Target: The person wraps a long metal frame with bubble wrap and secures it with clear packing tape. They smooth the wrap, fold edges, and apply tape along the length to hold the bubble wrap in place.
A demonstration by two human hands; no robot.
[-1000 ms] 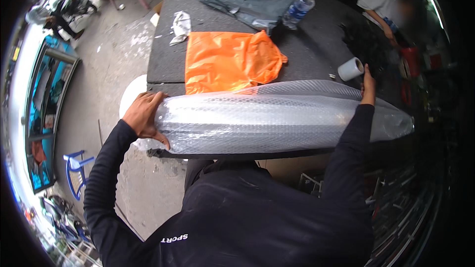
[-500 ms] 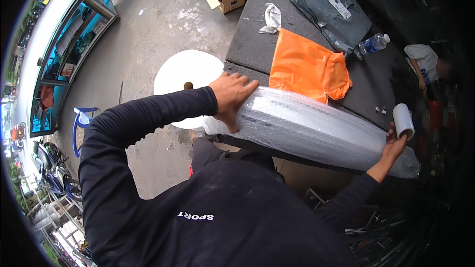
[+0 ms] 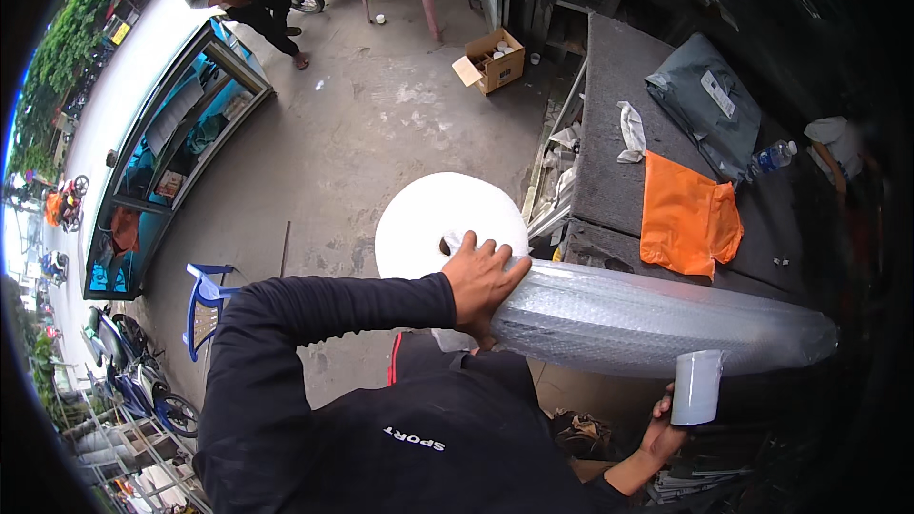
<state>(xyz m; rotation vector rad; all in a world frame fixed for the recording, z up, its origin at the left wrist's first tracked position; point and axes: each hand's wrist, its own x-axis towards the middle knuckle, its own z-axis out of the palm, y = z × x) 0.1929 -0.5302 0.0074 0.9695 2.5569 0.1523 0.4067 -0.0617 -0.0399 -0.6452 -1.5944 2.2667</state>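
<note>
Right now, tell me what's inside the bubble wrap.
Through the bubble wrap, a long shape with grey bands shows; the cloudy layers hide what it is.

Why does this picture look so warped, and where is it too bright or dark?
Head view: fisheye distortion bows the cabinet toward the left rim; head view: the street washes out nearly white; head view: the right edge sinks into darkness; head view: glare streaks the bubble-wrapped bundle.
</note>
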